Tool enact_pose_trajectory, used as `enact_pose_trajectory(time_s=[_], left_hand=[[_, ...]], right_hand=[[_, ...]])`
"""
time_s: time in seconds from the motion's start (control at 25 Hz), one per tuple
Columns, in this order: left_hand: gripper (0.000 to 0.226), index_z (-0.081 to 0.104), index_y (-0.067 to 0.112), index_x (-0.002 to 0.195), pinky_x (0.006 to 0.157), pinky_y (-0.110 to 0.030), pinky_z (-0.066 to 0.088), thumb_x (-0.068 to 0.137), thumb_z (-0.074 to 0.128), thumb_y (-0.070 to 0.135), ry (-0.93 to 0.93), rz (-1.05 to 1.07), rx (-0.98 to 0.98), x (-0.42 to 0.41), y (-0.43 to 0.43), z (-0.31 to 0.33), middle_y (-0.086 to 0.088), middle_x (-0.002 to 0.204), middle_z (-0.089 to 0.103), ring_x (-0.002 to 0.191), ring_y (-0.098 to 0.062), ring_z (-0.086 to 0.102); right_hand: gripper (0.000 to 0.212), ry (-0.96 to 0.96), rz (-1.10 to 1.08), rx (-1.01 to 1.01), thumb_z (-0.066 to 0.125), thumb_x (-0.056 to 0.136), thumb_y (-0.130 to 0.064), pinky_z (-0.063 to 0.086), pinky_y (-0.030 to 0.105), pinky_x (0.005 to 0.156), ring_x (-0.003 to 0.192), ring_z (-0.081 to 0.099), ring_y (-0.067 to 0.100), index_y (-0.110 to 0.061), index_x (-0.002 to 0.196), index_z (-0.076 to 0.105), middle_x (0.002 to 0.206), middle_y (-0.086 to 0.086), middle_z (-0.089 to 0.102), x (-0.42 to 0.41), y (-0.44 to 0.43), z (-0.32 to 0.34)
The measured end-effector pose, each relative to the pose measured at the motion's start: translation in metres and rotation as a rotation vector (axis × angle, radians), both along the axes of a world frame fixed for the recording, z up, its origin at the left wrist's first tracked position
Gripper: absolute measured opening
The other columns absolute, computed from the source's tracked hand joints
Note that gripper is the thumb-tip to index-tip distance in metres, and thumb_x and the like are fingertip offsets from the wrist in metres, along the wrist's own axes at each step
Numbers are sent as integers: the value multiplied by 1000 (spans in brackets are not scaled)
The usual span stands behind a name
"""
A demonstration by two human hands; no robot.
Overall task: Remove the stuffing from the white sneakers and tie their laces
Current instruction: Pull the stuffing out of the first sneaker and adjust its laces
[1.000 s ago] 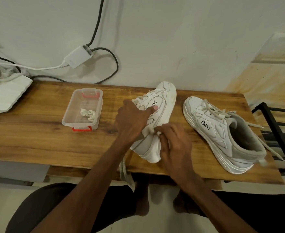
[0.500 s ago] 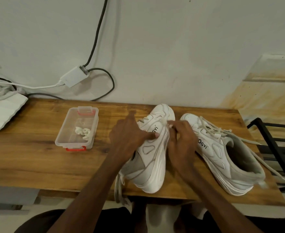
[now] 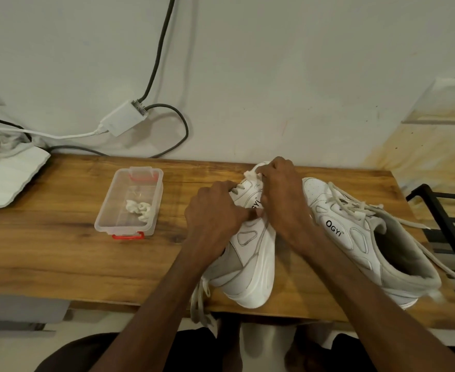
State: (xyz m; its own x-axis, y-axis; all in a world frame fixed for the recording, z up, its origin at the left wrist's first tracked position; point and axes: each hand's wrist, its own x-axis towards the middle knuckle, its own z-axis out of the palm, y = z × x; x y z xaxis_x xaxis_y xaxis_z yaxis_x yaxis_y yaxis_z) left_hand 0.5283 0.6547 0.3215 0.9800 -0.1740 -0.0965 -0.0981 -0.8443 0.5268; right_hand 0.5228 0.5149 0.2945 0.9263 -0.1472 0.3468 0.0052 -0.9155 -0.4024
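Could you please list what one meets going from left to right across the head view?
White panel → clear plastic box → left hand → right hand → loose-laced sneaker → black rack.

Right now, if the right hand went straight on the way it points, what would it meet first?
The right hand, pinching a stuffing wad over the tilted sneaker, points far-left. Ahead looks free: bare table, then probably the wall; depth unclear.

Both arms extended, left grip (image 3: 215, 210) and right grip (image 3: 282, 200) curled, side by side.
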Motion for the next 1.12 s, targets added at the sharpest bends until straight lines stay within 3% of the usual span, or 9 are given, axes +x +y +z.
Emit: enact_pose_trajectory(time_s=[0.16, 0.32, 0.44, 0.52, 0.6, 0.76, 0.92, 1.04, 1.12], left_hand=[[62, 60, 35, 124, 77, -32, 52, 71, 67, 66, 33, -9, 13, 3, 6, 0, 6, 110, 70, 96, -17, 65], [87, 61, 24, 122, 84, -35, 49, 53, 72, 77, 20, -26, 183, 12, 3, 8, 1, 116, 65, 111, -23, 57], [84, 47, 21, 136, 85, -26, 42, 64, 85, 41, 142, -78, -38, 19, 1, 12, -2, 129, 57, 117, -21, 53], [77, 41, 26, 144, 86, -23, 41, 75, 76, 21, 162, -182, -87, 17, -2, 14, -3, 139, 52, 123, -21, 50], [72, 42, 28, 144, 94, -29, 44, 78, 68, 17, 147, -246, -95, 15, -4, 15, -3, 143, 49, 126, -22, 49], [67, 39, 24, 146, 95, -26, 36, 85, 66, 26, 161, -313, -91, 13, -14, 11, -4, 146, 44, 131, -22, 44], [63, 49, 21, 130, 81, -24, 38, 76, 77, 37, 66, -196, -80, 5, -26, -4, -5, 129, 54, 113, -20, 54], [63, 48, 18, 123, 75, -21, 35, 71, 81, 33, 7, -162, -109, 1, -31, -9, 0, 118, 58, 107, -17, 56], [68, 45, 14, 123, 73, -20, 34, 69, 83, 29, 17, -145, -140, 2, -31, -8, 0, 117, 59, 107, -15, 56]], right_hand=[[41, 59, 266, -43, 71, 66, 7, 36, 23, 70, 89, 52, 24, -6, 105, 67, 96, 10, 58, -30, 6, -2], [31, -61, -99, 82, 57, 76, 10, 34, 26, 66, 82, 55, 27, -6, 100, 66, 89, 9, 55, -5, -26, -1], [52, -5, -2, 83, 60, 72, 12, 44, 29, 76, 97, 51, 23, -6, 121, 60, 105, 9, 54, -43, 9, -7], [59, -49, 131, 67, 62, 67, 14, 45, 28, 77, 99, 50, 22, -6, 123, 60, 107, 8, 55, -67, 23, -8], [47, -117, 166, 110, 63, 71, 11, 46, 29, 75, 95, 53, 22, -7, 114, 67, 101, 8, 59, -53, 11, -6], [33, -103, -67, 188, 48, 75, -6, 47, 34, 76, 86, 59, 27, -9, 96, 74, 92, 7, 64, 3, -19, -13], [29, 46, 85, 123, 58, 77, -1, 40, 19, 78, 88, 60, 17, -17, 95, 75, 96, 4, 69, 3, -26, -23], [28, -1, -55, 265, 59, 81, 2, 40, 11, 79, 91, 64, 15, -16, 95, 75, 96, 1, 72, 23, -32, -21], [25, 5, -37, 274, 60, 82, 0, 44, 16, 80, 90, 65, 15, -16, 94, 75, 94, 0, 72, 27, -27, -18]])
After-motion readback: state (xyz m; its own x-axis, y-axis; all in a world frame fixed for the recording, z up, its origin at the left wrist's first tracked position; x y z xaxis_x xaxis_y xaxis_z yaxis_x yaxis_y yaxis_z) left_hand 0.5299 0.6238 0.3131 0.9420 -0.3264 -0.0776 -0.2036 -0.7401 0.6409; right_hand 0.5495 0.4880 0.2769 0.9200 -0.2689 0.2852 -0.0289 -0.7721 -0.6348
